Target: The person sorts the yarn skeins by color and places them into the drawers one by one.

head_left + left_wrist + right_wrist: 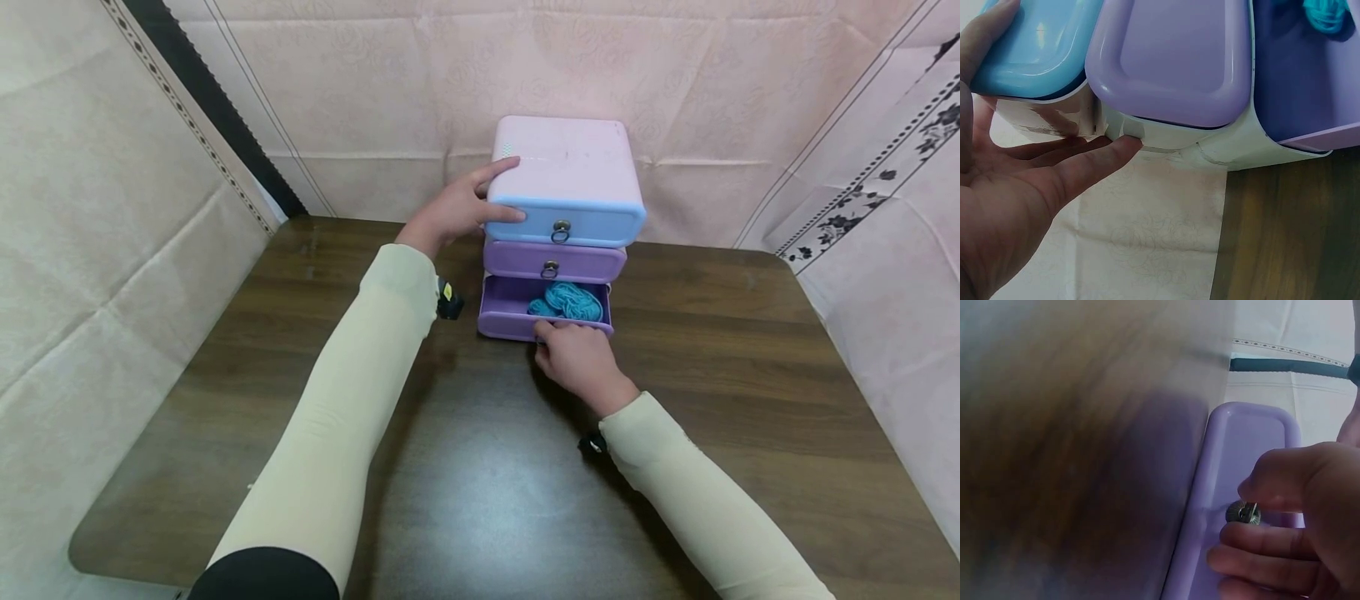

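Observation:
A small drawer unit with a pale top stands at the back of the table. Its blue top drawer and purple middle drawer are closed. The purple bottom drawer is pulled out, with a bundle of teal yarn inside. My left hand steadies the unit's left side, thumb across the blue front and the other fingers stretched along the side wall. With my right hand I pinch the metal ring pull on the bottom drawer's front, between thumb and fingers.
The brown wooden table extends in front and to both sides of the unit. Right behind the unit hangs a pale patterned cloth, and similar cloth covers the left and right sides.

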A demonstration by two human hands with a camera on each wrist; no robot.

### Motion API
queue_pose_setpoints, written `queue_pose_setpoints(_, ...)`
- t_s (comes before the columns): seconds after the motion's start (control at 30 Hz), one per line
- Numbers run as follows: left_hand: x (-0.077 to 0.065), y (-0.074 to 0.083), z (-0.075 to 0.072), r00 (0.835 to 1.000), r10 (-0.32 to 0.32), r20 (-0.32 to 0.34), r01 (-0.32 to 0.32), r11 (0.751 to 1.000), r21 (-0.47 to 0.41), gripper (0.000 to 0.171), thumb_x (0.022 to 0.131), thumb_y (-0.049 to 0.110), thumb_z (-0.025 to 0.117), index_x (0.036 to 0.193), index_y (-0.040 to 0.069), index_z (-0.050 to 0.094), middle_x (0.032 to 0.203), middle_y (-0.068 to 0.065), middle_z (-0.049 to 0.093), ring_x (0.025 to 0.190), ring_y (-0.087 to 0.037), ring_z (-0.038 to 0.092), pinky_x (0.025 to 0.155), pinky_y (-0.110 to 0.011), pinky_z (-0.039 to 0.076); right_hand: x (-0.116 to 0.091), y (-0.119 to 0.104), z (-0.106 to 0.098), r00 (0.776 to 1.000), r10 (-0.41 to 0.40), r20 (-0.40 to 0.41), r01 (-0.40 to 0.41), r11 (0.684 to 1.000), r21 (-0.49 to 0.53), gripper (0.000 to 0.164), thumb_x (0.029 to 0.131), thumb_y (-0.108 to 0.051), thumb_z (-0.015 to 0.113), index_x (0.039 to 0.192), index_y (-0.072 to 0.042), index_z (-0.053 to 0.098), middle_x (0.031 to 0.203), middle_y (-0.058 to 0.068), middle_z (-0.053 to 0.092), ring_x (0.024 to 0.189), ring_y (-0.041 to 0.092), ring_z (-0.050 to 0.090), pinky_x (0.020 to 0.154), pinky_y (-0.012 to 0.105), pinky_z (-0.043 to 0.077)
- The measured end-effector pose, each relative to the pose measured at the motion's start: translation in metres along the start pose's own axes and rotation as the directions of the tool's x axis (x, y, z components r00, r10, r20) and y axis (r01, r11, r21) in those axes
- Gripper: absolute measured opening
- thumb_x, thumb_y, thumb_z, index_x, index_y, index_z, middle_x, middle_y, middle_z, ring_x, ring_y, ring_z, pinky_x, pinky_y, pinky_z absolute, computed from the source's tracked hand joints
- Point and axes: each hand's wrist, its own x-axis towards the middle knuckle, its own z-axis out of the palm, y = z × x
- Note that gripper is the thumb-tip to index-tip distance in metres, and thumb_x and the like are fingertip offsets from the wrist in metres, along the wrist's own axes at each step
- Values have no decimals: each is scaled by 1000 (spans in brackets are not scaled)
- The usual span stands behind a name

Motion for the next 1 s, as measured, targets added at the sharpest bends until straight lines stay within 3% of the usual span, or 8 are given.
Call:
queue_pose_setpoints(0.3,-1,1,1,1000,-3,-5,3,1000,9,85,79,29,80,145,52,32,159,-1,24,129,-22,46,106,-47,42,3,10,1,994,-36,-99,39,999,28,13,89,-21,67,95,-10,69,74,6,68,63,23,62,60,41,54)
queue_pose_setpoints(0.5,0,0,0,1000,-7,-1,7,1000,4,85,79,29,80,145,53,32,159,-2,24,128,-22,46,105,-46,42,6,16,-2,996,-14,-91,23,996,88,12,90,-21,69,94,-10,73,87,5,74,76,23,67,75,41,56)
queue_pose_setpoints(0.87,3,-1,0,1000,5,4,-5,1000,-7,85,79,29,81,144,53,32,159,-1,24,129,-22,46,106,-48,42,16,26,-2,997,-10,-74,17,995,97,13,91,-20,67,93,-9,74,88,7,74,79,24,68,76,42,56)
queue_pose_setpoints(1.0,16,-13,-2,1000,14,-5,-14,1000,-27,87,75,32,84,142,56,34,157,-2,28,126,-22,48,105,-49,42,20,29,-1,998,3,-66,4,994,106,13,92,-20,65,93,-9,73,87,6,73,79,24,68,74,42,56)
